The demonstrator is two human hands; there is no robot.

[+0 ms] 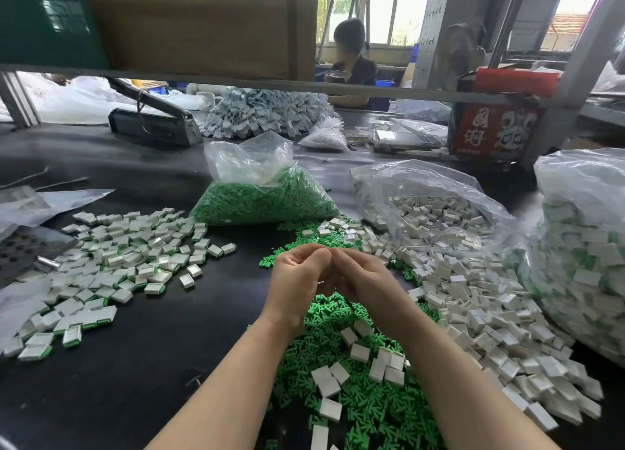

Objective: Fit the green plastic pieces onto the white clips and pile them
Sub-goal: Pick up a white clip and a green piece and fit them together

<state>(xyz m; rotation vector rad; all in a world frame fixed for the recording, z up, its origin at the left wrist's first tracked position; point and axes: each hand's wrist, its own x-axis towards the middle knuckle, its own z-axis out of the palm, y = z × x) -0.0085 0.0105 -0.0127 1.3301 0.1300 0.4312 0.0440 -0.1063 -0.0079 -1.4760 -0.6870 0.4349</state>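
Head view: both hands curled, fingertips meeting.

Just one head-worn wide-angle cam, looking forward and down from close range over the black tabletop, taking in the far shelving too.

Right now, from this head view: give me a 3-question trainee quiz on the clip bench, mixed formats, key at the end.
1. True or false: the assembled white-and-green pieces are piled on the person's left side of the black table.
2. Multiple choice: the loose green plastic pieces lie mostly (A) under the forearms, (B) on the overhead shelf, (C) inside the red box.
3. Fill in: the left hand and right hand meet in front of the bag of ____ pieces.

Key: 1 true. 2 A. 3 green. What the fingers hold is hidden.
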